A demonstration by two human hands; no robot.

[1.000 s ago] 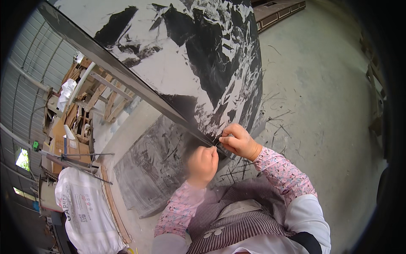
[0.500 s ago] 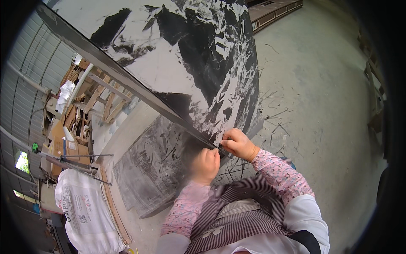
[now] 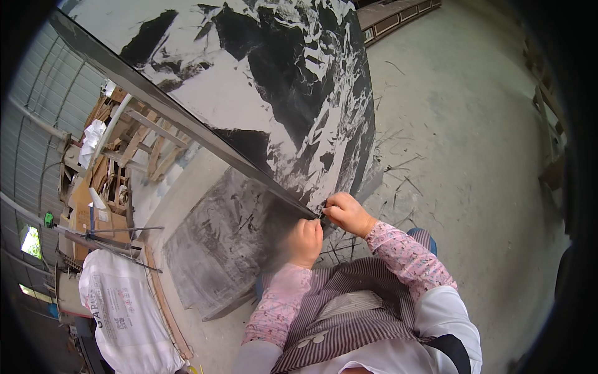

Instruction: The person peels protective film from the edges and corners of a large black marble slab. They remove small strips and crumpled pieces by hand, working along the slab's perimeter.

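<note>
A large panel (image 3: pixel 243 81) with a glossy black-and-white marbled face stretches away from me, its narrow dark edge running along the left side. Both of my hands meet at its near corner. My left hand (image 3: pixel 304 243) is closed in a pinch just below the corner. My right hand (image 3: pixel 349 214) is closed too, thumb and fingertips pressed together at the marbled face beside the corner. The fingertips nearly touch each other. What they pinch, if anything, is too small to make out.
Under the panel lies a dusty dark slab (image 3: pixel 215 249). Thin dark strips (image 3: pixel 405 177) are scattered on the concrete floor (image 3: pixel 467 143). At left are a white woven sack (image 3: pixel 128 311), a cardboard box (image 3: pixel 109 221), a metal bar and wooden pallets (image 3: pixel 146 134). A brown panelled piece (image 3: pixel 402 19) lies beyond.
The panel and surroundings have shifted slightly left in view. My right hand sits a little lower; both hands stay closed at the same corner.
</note>
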